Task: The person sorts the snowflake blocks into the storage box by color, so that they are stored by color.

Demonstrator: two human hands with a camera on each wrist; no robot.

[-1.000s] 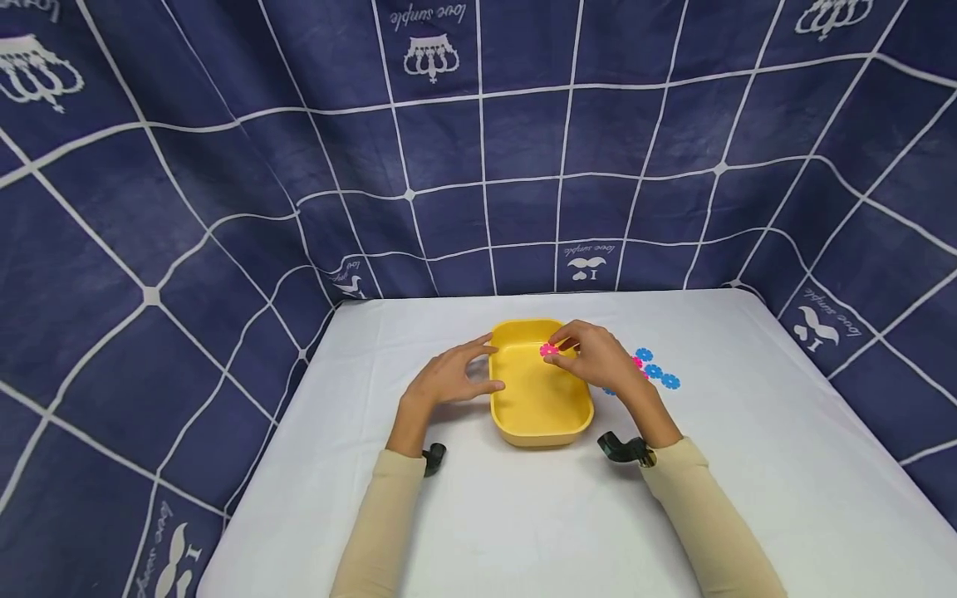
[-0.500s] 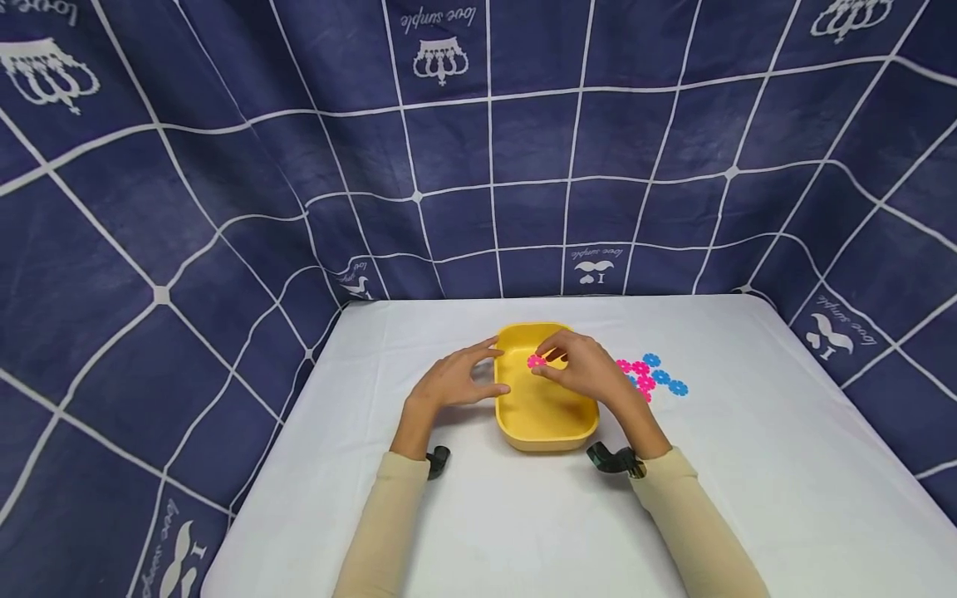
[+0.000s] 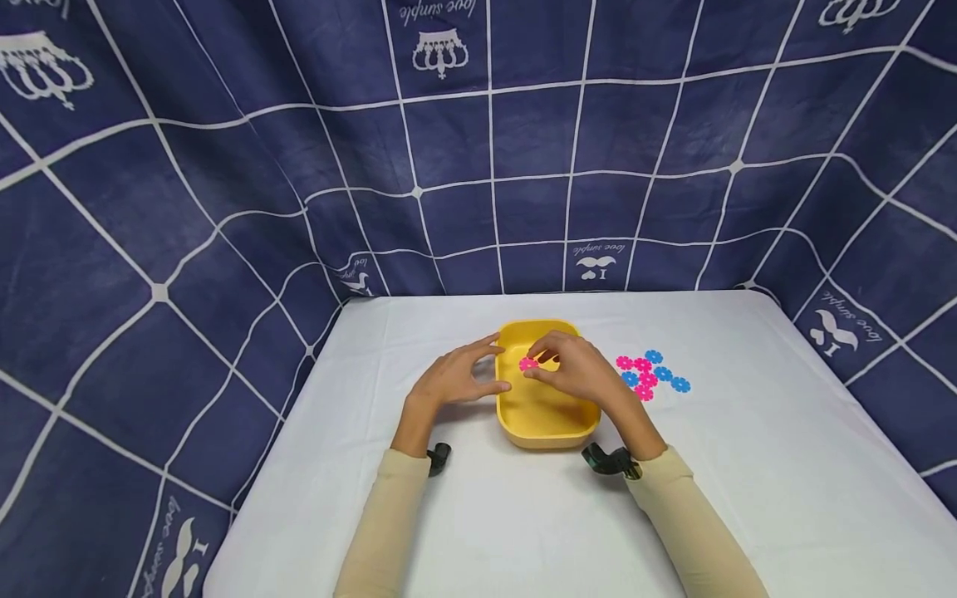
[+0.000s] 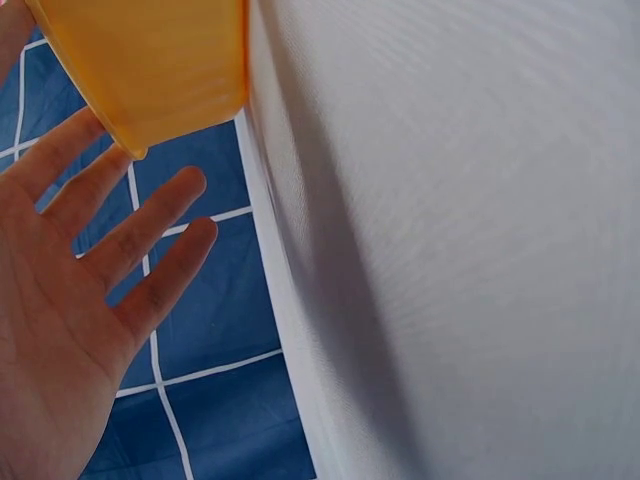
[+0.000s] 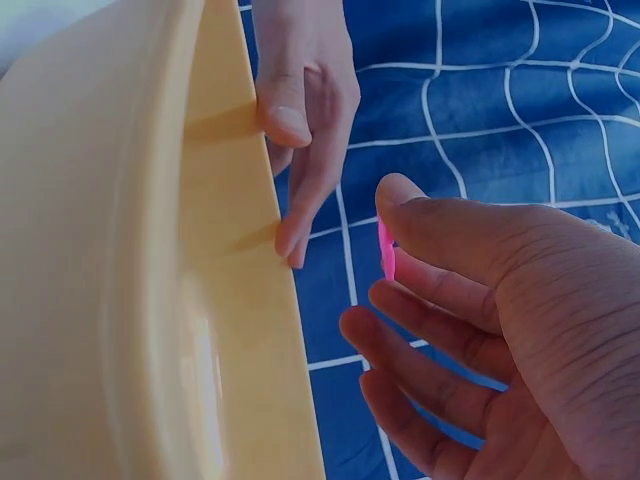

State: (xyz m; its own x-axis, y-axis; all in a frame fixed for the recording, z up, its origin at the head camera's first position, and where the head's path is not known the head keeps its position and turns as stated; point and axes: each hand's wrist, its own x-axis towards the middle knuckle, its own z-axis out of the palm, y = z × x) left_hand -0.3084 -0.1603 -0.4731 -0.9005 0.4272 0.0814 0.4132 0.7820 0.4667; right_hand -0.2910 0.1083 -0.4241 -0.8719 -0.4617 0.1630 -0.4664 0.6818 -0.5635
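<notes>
Yellow tray (image 3: 546, 415) (pink flower (image 3: 527, 365) above)

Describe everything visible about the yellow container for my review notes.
The yellow container is an open-topped tub, rectangular with rounded corners, smooth and plastic-looking. It stands upright on the white-covered table, its longer sides running away from the person. The left hand is at its left side, apparently touching the rim. The right hand, with a pink flower piece in its grip, hovers above, hiding part of the interior in the head view.
</notes>
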